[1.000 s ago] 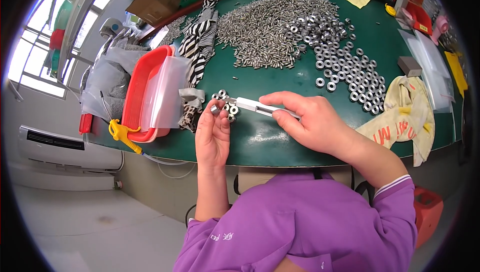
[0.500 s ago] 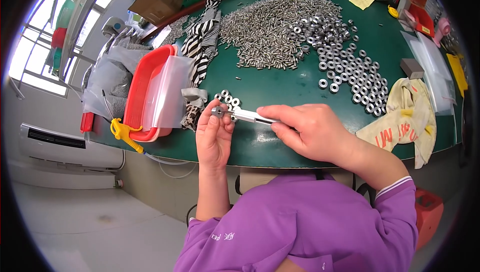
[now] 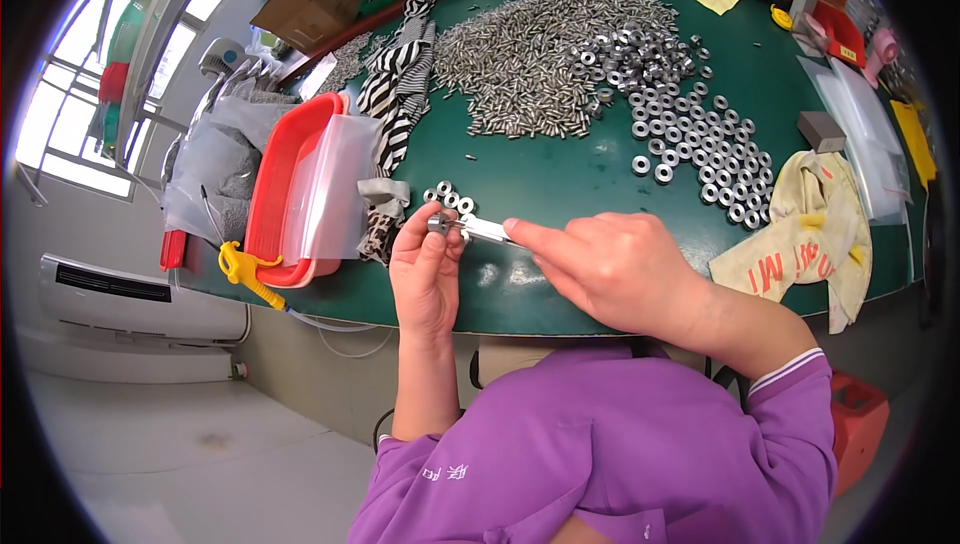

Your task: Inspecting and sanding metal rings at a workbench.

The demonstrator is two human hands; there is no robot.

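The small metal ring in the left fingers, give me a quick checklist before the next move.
1. Small metal ring pinched by left hand: ok.
2. Slim metal tool held by right hand: ok.
3. Tool tip meeting the ring: ok.
4. Tip seated inside the bore: cannot tell.
5. Short row of rings beside the hands on the green table: ok.

Green table (image 3: 560, 174) — screw heap (image 3: 530, 54), metal rings (image 3: 700, 144), red tray (image 3: 275, 184), stained cloth (image 3: 800, 234).
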